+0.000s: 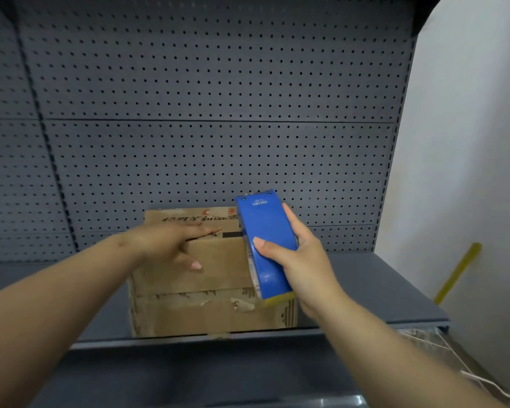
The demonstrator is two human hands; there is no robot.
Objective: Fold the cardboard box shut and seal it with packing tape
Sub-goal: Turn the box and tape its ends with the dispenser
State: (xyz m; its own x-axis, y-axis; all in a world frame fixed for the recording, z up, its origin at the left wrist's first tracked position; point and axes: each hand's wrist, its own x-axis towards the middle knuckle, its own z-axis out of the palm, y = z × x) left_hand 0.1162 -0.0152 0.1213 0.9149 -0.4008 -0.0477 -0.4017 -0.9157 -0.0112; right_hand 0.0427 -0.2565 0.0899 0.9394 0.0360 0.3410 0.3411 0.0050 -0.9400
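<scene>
Cardboard box [195, 269] sits on the shelf [374, 293], flaps folded down; left hand [171, 245] presses them flat, fingers straight. Right hand [295, 260] grips the blue tape dispenser [267, 240] at the box's right end. No tape shows along the seam yet, so sealing looks barely begun.

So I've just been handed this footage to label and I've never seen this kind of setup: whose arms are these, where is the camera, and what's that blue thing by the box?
There is no machine here: these are a person's two bare arms, filmed by one camera worn on the head, looking forward and down. That is why both arms come in from the bottom edge.

The left hand lies with straight fingers on top of the cardboard box, seemingly holding its flaps down. The right hand grips a blue tape dispenser, held at the box's right end.

The box stands on a grey shelf with a perforated back panel behind it. A yellow strip shows against the white wall on the right. Whether any tape is on the box yet, I cannot tell.
</scene>
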